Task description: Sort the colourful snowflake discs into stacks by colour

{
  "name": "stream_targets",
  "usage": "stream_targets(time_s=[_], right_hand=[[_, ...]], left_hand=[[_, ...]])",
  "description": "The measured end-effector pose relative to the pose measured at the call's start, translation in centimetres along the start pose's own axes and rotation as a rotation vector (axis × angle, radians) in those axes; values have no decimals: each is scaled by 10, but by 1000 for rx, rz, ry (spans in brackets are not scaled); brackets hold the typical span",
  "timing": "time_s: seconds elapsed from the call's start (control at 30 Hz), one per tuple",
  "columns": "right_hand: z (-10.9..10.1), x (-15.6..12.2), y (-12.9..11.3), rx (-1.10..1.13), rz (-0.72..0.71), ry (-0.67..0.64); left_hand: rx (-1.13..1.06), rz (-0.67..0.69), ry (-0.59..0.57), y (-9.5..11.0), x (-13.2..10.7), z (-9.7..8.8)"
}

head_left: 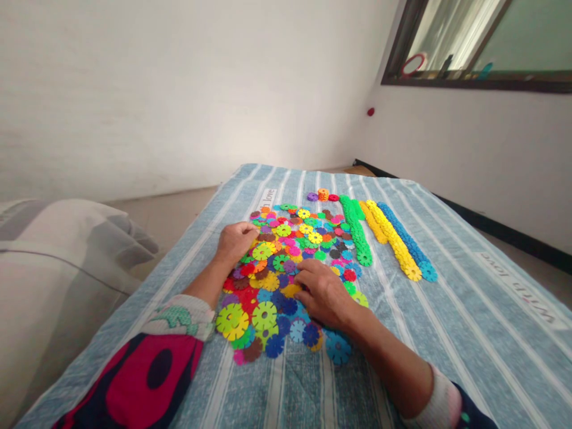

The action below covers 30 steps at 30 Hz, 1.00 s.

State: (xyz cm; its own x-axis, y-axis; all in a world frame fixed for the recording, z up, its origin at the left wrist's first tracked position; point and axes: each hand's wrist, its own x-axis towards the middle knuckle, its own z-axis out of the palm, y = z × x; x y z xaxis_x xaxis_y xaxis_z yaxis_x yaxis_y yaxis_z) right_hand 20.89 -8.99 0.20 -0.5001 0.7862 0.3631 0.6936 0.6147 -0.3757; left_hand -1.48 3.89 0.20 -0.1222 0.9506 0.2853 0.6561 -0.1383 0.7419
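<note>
A wide heap of flat, notched plastic discs in many colours lies on the cloth-covered table. At its left edge my left hand is closed, fingers curled and pressed together; whatever they may hold is hidden. My right hand reaches over the middle of the heap from the right, palm down, with thumb and fingers apart. A yellow disc lies by its fingertips, next to a dark blue disc. I cannot tell whether the fingers touch the yellow one.
Right of the heap run long overlapping rows of green discs, yellow discs and blue discs. Small stacks of purple discs, orange discs and red discs stand behind. A fabric-covered form is at left.
</note>
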Motion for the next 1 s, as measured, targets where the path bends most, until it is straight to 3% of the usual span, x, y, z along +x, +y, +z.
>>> stream_targets(time_s=[0.2,0.53,0.67,0.8,1.0], right_hand=[[-3,0,-5,125,2,25],[-9,7,-2,-17,-92,36],[-35,0,16,15,-40,122],[-72,-17,54,-69,67,166],[-128,-36,113,-486,425,-43]], left_hand=[[20,-1,8,0,0,1],[165,-33,-83,4,4,-8],[204,-50,-98,5,6,-10],[211,-73,-85,9,6,-11],[176,-72,-72,9,6,-11]])
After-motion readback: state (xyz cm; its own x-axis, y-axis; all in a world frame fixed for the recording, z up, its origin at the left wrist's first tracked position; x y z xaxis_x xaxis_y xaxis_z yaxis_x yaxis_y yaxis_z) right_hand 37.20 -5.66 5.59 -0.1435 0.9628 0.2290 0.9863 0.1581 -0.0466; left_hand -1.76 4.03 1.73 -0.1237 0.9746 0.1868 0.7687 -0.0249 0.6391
